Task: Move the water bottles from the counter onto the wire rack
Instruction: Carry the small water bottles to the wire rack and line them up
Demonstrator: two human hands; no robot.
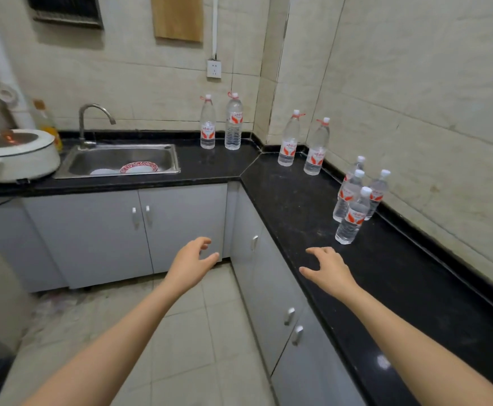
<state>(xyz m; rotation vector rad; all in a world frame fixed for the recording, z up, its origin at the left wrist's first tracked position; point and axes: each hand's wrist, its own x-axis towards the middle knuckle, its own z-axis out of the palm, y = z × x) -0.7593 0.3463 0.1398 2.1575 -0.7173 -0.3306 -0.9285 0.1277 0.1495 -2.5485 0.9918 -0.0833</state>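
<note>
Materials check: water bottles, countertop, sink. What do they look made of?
Water bottles: thin clear plastic, see-through with ribbed lower walls, white caps and printed labels.
Countertop: black polished stone or a stone-look slab, glossy with reflections and fine specks. Which of the two cannot be told.
Sink: likely brushed stainless steel, judging by the dull grey metallic sheen.

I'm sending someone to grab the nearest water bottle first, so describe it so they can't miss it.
Find the black counter along the right wall. Partway down it stand four water bottles in a tight cluster. Yours is the front bottle, ahead of the other three and closest to the right hand.
</note>
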